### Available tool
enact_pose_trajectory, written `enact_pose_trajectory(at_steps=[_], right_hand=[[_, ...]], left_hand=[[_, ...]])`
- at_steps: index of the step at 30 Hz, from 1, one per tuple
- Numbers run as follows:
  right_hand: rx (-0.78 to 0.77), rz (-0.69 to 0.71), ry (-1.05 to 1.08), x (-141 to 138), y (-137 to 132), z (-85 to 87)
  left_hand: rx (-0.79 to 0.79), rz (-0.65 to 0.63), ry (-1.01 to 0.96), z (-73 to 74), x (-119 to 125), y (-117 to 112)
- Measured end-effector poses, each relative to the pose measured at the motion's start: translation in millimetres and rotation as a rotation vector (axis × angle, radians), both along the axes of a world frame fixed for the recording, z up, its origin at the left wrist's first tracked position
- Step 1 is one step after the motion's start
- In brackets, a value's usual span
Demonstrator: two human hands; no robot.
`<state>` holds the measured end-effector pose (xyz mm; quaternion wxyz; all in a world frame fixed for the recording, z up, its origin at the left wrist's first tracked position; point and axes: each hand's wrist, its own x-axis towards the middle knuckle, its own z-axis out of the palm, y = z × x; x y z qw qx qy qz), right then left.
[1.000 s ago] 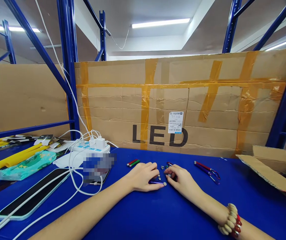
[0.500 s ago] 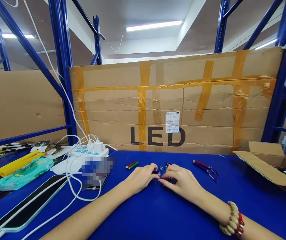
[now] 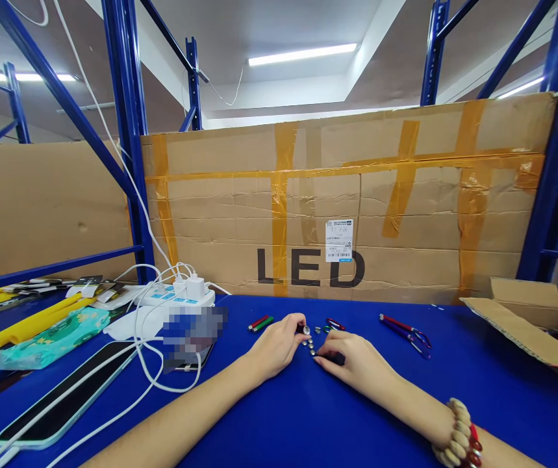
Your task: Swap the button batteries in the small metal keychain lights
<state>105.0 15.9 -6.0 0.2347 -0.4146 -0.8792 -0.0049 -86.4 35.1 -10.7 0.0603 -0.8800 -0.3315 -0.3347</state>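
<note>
My left hand (image 3: 279, 343) rests on the blue table (image 3: 308, 416) with its fingers curled, pinching a small dark cylindrical piece (image 3: 302, 329) at its tips. My right hand (image 3: 356, 357) lies just right of it, fingers closed on a small dark tube (image 3: 333, 357) pressed to the table. Between the two hands sit several small silver button cells (image 3: 310, 345) in a short row. A beaded bracelet (image 3: 456, 432) is on my right wrist.
Red and green small pens (image 3: 260, 322) lie left of the hands; carabiner keychain lights (image 3: 408, 328) lie to the right. A power strip (image 3: 176, 296) with white cables, a phone (image 3: 59, 396), yellow tubes (image 3: 30, 318), an open cardboard box (image 3: 532, 325) and a taped LED carton (image 3: 351, 201) surround the area.
The hands drew apart slightly; the left hand lifted the small dark piece away toward the back, and the button cells now show in a row between the hands. The camera shifted a little.
</note>
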Motion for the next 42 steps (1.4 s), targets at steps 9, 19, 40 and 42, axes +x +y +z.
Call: enact_pose_trajectory(at_steps=[9, 19, 40, 42], right_hand=[[0.075, -0.003, -0.128, 0.6, 3.3, -3.0], [0.148, -0.031, -0.119, -0.4, 5.9, -7.9], [0.486, 0.174, 0.378, -3.7, -3.4, -3.3], [0.485, 0.178, 0.381, -3.7, -2.7, -3.1]], left_hand=[[0.176, -0.021, 0.149, 3.6, 2.6, 0.0], [0.173, 0.003, 0.338, 8.5, 4.1, -7.4], [0.217, 0.043, 0.339, 6.9, 3.9, -6.2], [0.209, 0.044, 0.339, 6.9, 4.1, -5.8]])
